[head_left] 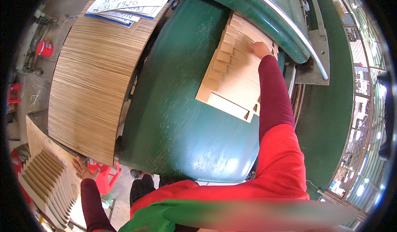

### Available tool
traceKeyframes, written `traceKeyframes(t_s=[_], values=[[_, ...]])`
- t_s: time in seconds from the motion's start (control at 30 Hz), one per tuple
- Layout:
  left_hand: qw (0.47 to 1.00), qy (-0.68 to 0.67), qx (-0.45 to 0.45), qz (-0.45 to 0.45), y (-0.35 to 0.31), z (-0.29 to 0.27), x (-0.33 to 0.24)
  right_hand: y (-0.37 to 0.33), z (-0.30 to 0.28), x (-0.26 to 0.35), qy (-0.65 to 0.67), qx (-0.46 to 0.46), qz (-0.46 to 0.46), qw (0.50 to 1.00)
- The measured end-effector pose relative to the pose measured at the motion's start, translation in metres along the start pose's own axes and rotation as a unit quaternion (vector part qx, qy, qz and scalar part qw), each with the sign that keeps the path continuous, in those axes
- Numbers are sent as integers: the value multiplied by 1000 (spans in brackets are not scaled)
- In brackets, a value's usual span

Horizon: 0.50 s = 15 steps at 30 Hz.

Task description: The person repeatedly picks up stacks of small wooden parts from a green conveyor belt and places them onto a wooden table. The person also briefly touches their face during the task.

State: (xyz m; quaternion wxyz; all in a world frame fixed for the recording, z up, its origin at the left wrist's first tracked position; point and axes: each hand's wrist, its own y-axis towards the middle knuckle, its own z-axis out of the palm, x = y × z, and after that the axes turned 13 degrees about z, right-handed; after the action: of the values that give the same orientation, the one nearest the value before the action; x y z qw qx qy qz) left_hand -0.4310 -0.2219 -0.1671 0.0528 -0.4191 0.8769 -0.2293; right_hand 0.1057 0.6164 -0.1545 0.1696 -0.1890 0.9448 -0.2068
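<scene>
My right hand (260, 49) reaches forward and lies flat on a fanned row of die-cut cardboard blanks (231, 83) that rest on the green machine table (173, 108), close to the green roller guard (273, 21). My left hand (82, 169) is low at the left, fingers spread, touching another fanned batch of cardboard blanks (45, 178) beside the tall stack. Both arms wear dark red sleeves under a red vest.
A tall stack of cardboard sheets (91, 79) stands left of the table, with white paper notes (128, 0) on top. A red plastic stool (103, 174) sits on the floor below. A metal rail (306, 46) curves along the guard. Factory windows lie at the right.
</scene>
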Motion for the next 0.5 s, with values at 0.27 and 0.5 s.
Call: traceKeyframes(t_s=[0.27, 0.5], values=[[999, 24, -32, 20, -7, 4, 8, 56, 31, -3, 227, -96, 120, 962], [995, -8, -85, 59, -12, 7, 14, 75, 28, -13, 257, -48, 150, 953]])
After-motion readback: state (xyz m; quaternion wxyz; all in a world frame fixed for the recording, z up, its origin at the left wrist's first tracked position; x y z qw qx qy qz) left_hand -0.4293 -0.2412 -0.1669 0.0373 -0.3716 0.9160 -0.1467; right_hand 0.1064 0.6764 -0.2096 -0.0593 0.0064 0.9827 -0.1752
